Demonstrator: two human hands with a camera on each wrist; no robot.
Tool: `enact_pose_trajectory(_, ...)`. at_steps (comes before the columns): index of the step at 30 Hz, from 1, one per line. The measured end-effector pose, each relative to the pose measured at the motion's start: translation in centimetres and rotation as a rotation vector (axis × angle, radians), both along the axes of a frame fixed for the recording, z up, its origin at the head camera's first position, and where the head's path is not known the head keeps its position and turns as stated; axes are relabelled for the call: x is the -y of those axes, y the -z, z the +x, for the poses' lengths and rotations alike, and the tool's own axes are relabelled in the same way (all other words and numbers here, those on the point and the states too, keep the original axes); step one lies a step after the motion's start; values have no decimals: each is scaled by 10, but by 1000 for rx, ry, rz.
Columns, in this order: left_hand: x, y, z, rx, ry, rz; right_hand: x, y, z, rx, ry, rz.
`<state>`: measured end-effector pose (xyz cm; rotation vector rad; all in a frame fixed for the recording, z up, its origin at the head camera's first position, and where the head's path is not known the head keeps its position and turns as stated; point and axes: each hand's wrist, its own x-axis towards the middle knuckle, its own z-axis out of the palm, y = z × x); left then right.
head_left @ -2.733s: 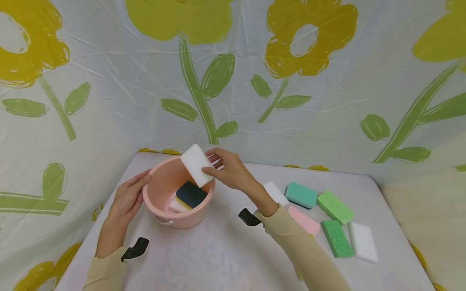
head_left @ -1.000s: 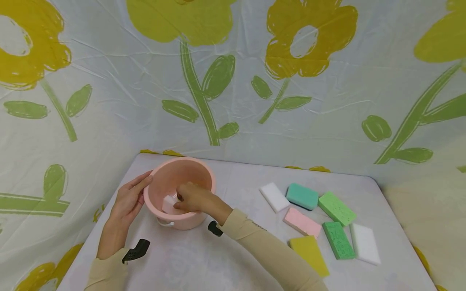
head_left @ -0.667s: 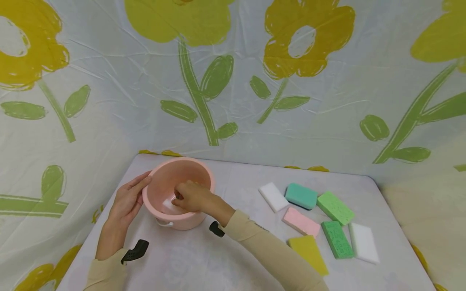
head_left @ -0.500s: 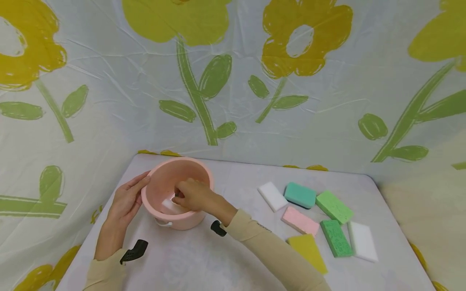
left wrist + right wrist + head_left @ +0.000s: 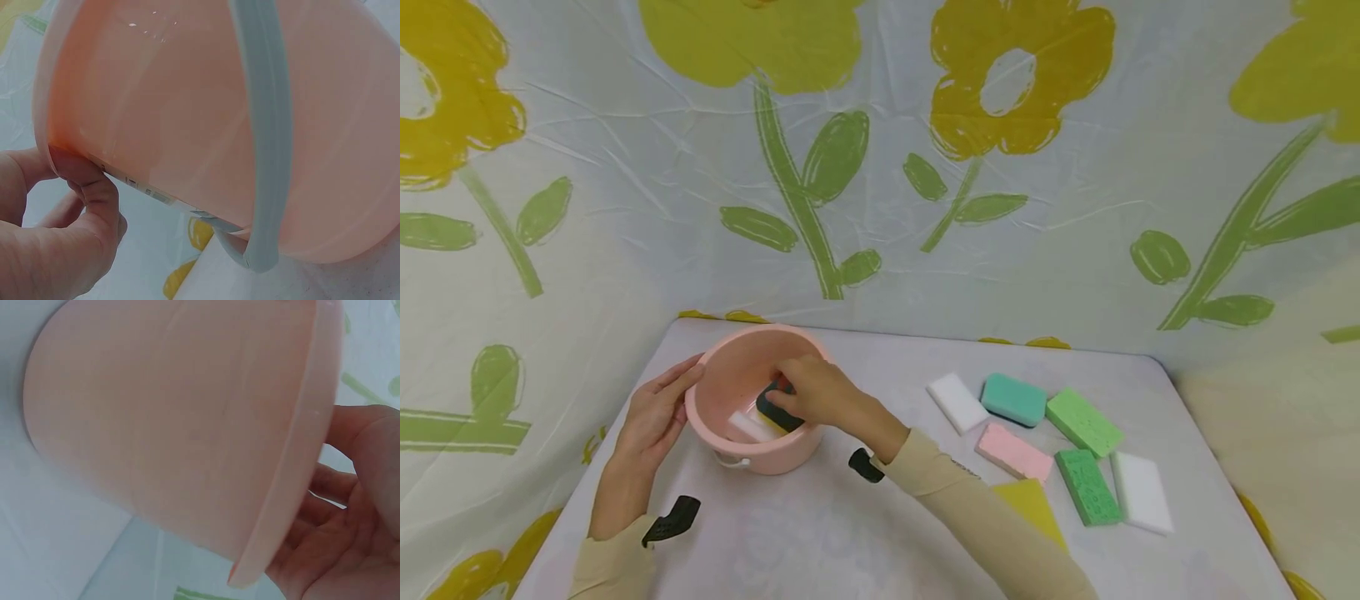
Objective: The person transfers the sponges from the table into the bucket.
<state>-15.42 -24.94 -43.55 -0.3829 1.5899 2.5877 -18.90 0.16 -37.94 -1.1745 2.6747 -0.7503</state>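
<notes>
My left hand point(image 5: 653, 412) grips the rim of a pink bucket point(image 5: 722, 446) at its left side, thumb over the edge and fingers against the outside. Reaching into the bucket, my right hand point(image 5: 823, 396) pinches a dark-topped yellow scouring sponge point(image 5: 772, 408) between thumb and fingers. The sponge is tilted, and its right part is hidden by the hand. A white sponge point(image 5: 752, 427) lies on the bucket floor beside it. In the right wrist view the bucket wall point(image 5: 175, 425) covers my fingertips and the sponge.
Right of the bucket lie several sponges: white point(image 5: 957, 403), teal point(image 5: 1013, 400), light green point(image 5: 1084, 422), pink point(image 5: 1015, 452), dark green point(image 5: 1087, 487), another white point(image 5: 1141, 492). My sleeve partly covers a yellow one point(image 5: 1030, 508). A flowered cloth wall point(image 5: 887, 308) stands behind the table.
My right hand has put the white sponge into the bucket and let go of it. It now holds the dark-topped sponge, slightly raised. The left hand stays on the rim.
</notes>
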Motion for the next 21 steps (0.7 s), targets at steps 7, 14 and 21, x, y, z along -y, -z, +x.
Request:
enact_pose_trajectory(7,2,1,0,-6,10,6,-11,-10,1,19,22,-96)
enact_pose_trajectory(14,1,2,1,-27,16,1,-25,-17,1,62,22,-200)
enact_pose_trajectory(21,1,1,1,-35,35,13,-40,-18,3,62,49,-249)
